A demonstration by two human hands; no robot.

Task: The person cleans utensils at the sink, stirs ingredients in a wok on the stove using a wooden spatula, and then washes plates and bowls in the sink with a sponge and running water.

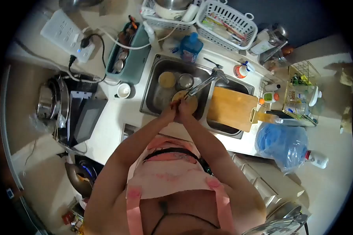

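Round tan dish sits in the left basin of the sink, partly hidden beneath the hands and the faucet tip. Nearest the wearer, a pale pink apron faces the sink's front rim, and both forearms cross that edge. Left hand and right hand meet over the dish's near-left part; fingers are drawn close together — whether they grip anything, or touch the dish, cannot be told. The faucet reaches down to the fingertips, limiting movement above them. Sideways room remains between the left hand and the basin's left wall. To the right, a wooden cutting board spans much of the right basin and overlaps its right rim. Farther in, a second tan dish and a metal bowl stand side by side — both short of the back wall. Beyond the rear edge stand a blue bottle and a white basket.
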